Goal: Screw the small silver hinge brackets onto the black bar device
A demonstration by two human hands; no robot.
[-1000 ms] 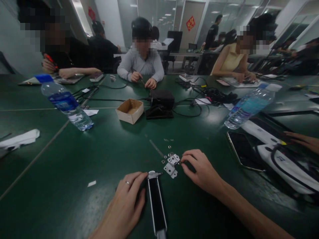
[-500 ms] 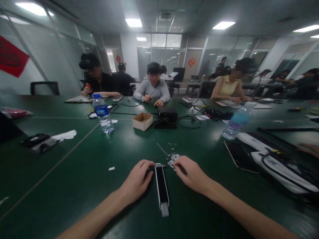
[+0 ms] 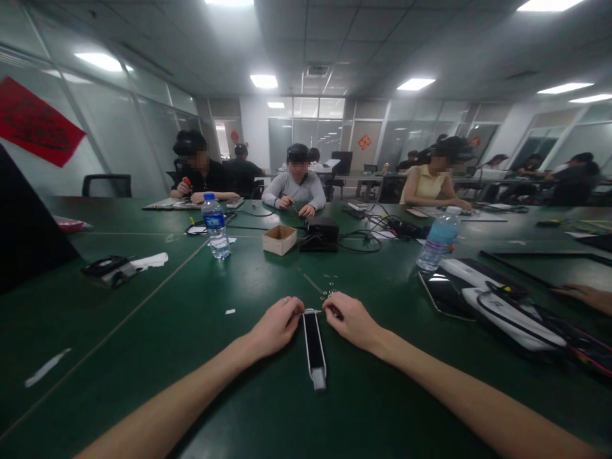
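Observation:
On the green table (image 3: 268, 408) lies a long, narrow black piece with a pale metal edge (image 3: 314, 341) and a grey tab at its near end. My left hand (image 3: 277, 325) is at its far left corner, fingers bent together, fingertips at or against the edge. Just right of the same end, my right hand (image 3: 352, 320) has thumb and forefinger pinched, level with a small thin part at the top of the piece. What the pinch holds is too small to make out. Beyond the right fingers are several tiny square metal bits (image 3: 329, 292), partly hidden by that hand.
Ahead stand an open wooden box (image 3: 280, 240), a black device (image 3: 319, 234) with cables, and water bottles at left (image 3: 217, 226) and right (image 3: 438, 239). A phone (image 3: 444, 296) and a white-and-black tool (image 3: 511, 312) lie right. Several people sit across the table; another person's hand (image 3: 583, 296) shows far right.
The view has tilted up. My right hand has moved left from the flat metal pieces, closer to the black piece's far end, and its fingers have closed. My left hand stays beside that end.

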